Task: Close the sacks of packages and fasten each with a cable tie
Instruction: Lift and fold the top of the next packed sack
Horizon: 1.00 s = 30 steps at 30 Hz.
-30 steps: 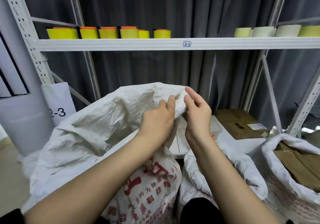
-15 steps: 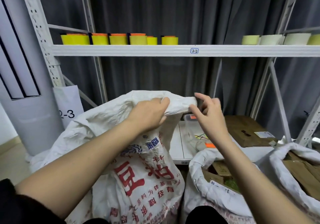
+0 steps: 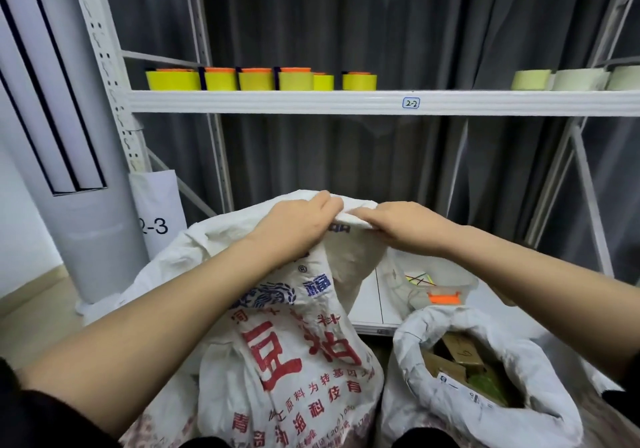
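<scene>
A dark grey curtain [image 3: 346, 32] is hanging in folds across the whole back of the room. A white metal shelving rack [image 3: 104, 49] is standing in front of it, its shelf [image 3: 277, 101] carrying a row of yellow rolls [image 3: 221, 80] and paler rolls [image 3: 571, 80] further right. A white column-shaped unit [image 3: 69, 170] is standing on the pale floor [image 3: 31, 295] at left.

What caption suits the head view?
Both hands, left and right, gather the printed sack's mouth beside an open sack.

printed white sack [image 3: 294, 354] | upright, mouth bunched | second sack [image 3: 485, 395] open beside
</scene>
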Each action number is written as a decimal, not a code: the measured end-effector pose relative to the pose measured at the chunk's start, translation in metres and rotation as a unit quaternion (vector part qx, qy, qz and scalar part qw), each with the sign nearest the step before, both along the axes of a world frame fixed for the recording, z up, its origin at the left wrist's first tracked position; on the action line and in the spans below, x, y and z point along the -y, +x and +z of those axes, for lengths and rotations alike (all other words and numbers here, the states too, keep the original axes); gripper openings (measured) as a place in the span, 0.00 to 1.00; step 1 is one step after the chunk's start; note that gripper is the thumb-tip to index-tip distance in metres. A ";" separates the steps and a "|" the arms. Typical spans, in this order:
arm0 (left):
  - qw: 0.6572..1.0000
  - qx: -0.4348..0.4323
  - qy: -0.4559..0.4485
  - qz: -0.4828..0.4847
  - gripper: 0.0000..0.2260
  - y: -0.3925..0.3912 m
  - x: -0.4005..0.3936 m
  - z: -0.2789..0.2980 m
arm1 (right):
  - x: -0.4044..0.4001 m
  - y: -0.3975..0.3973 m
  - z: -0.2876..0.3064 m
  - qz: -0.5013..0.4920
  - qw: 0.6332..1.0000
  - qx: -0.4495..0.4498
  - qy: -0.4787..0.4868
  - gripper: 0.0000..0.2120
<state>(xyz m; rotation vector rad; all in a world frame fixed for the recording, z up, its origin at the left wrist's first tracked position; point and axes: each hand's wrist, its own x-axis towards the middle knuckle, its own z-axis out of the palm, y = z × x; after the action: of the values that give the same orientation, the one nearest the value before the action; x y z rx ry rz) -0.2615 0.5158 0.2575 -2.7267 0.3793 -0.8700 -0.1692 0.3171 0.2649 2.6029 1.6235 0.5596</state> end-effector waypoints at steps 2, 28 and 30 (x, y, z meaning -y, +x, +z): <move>0.994 -0.038 -0.071 0.080 0.10 0.001 0.005 -0.005 | -0.002 0.007 -0.009 0.018 0.990 0.137 0.035 0.26; 0.994 -0.104 -0.027 -0.017 0.10 -0.003 -0.041 -0.024 | 0.015 0.036 -0.039 0.104 0.992 0.065 0.019 0.17; 0.993 -0.111 -0.044 0.011 0.07 -0.006 -0.034 -0.021 | 0.014 0.035 -0.042 0.112 0.985 0.122 0.042 0.12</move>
<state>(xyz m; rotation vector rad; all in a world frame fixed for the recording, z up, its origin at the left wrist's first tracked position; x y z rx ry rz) -0.2670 0.5496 0.2369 -2.9130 0.3602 -0.5923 -0.1340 0.3031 0.2231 2.3033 1.8532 0.9364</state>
